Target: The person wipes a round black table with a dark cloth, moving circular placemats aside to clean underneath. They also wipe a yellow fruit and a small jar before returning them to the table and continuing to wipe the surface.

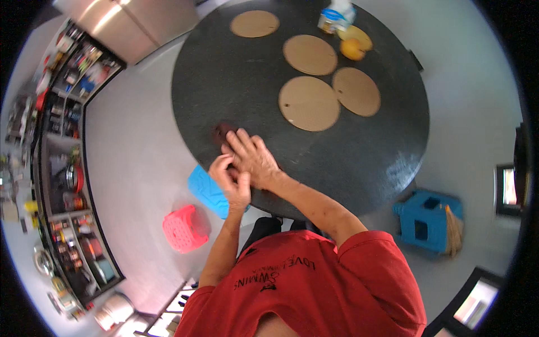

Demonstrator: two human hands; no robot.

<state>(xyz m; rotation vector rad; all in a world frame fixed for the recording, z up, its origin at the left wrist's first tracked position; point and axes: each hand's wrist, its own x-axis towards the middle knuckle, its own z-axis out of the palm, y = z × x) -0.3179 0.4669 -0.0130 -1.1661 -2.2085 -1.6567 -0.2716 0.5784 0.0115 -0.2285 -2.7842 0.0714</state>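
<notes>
On the near left part of a round black table (236,84), my right hand (252,160) lies palm down with its fingers stretched towards the far left. A blurred dark red thing (223,132), perhaps a cloth, shows beyond its fingertips. Hints of the same colour appear beside the palm, so part of it may lie beneath. Close by on the left, my left hand (231,181) is curled at the table's edge, thumb apart, partly overlapped by the right hand. Whether it grips anything is hidden. Several round brown boards (309,103) lie flat farther across the table.
A jar with a blue lid (332,19) and a yellow-orange fruit (353,48) stand at the far right. Below the table's edge are a blue stool (206,189), a pink stool (185,229) and another blue stool (425,221). Filled shelves (67,168) line the left.
</notes>
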